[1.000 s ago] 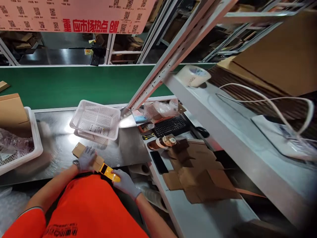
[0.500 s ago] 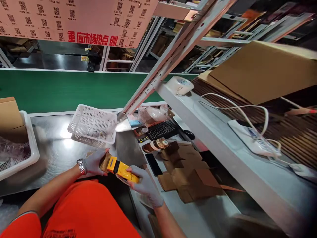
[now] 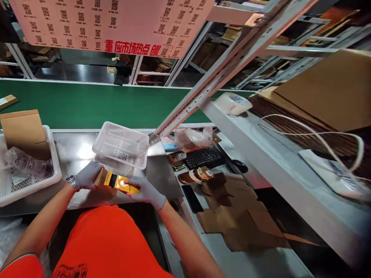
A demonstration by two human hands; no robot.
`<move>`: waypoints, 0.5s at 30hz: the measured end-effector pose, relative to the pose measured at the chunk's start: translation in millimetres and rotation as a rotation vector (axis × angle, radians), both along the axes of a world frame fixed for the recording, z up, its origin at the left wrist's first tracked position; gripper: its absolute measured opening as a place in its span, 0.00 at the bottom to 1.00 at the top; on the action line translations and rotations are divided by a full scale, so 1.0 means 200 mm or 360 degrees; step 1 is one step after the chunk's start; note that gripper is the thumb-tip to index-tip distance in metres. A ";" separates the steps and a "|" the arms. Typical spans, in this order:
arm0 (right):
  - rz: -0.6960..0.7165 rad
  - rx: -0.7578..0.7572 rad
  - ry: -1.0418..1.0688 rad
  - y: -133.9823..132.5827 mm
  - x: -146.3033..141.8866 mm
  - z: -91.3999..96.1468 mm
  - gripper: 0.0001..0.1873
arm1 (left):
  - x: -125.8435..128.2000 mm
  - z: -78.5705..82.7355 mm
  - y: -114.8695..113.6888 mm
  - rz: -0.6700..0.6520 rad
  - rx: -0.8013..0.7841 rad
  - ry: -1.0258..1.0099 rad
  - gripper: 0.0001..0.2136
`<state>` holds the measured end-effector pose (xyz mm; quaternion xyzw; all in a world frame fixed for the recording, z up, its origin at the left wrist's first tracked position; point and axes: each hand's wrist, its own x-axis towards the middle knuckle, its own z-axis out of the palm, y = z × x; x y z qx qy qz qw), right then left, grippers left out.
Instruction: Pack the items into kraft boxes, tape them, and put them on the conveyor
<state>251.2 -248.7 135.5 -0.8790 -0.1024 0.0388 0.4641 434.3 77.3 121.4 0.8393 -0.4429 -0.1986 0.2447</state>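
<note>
My left hand (image 3: 90,175), in a grey glove with a metal watch at the wrist, is closed round a small brown cardboard box (image 3: 100,178). My right hand (image 3: 147,190), gloved too, grips the right end of a narrow yellow box (image 3: 121,183) with a black band. The yellow box's left end meets the cardboard box; whether it is partly inside I cannot tell. Both hands are over the front edge of the metal table (image 3: 71,144). Just beyond them sits a white perforated basket (image 3: 123,144).
At left, a white basket (image 3: 55,170) holds a cardboard piece and clear plastic wrap. To the right lie a phone (image 3: 192,199), a brown bottle (image 3: 193,176), a keyboard (image 3: 204,157) and flattened cardboard (image 3: 232,204). A slanted metal post (image 3: 199,90) and shelf (image 3: 261,154) flank the right. Behind runs a green conveyor (image 3: 116,104).
Both hands have moved left with the yellow box and the cardboard box, now over the metal table. The view has turned left, showing more of the left basket and a parcel on the conveyor.
</note>
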 end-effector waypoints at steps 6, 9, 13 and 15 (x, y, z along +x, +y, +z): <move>0.0097 -0.0394 0.0123 -0.01 0.03 -0.21 0.27 | 0.09 -0.31 0.32 0.0195 0.0215 -0.0150 0.40; 0.0094 -0.0577 0.0289 0.12 0.09 -0.36 0.29 | 0.05 -0.46 0.33 0.0332 0.0455 -0.0132 0.43; 0.0001 -0.0693 0.0351 0.25 0.15 -0.42 0.32 | -0.07 -0.60 0.17 0.0439 0.0645 -0.0201 0.57; -0.0072 -0.0650 0.0316 0.27 0.16 -0.41 0.30 | -0.15 -0.64 0.07 0.0286 0.0604 -0.0238 0.61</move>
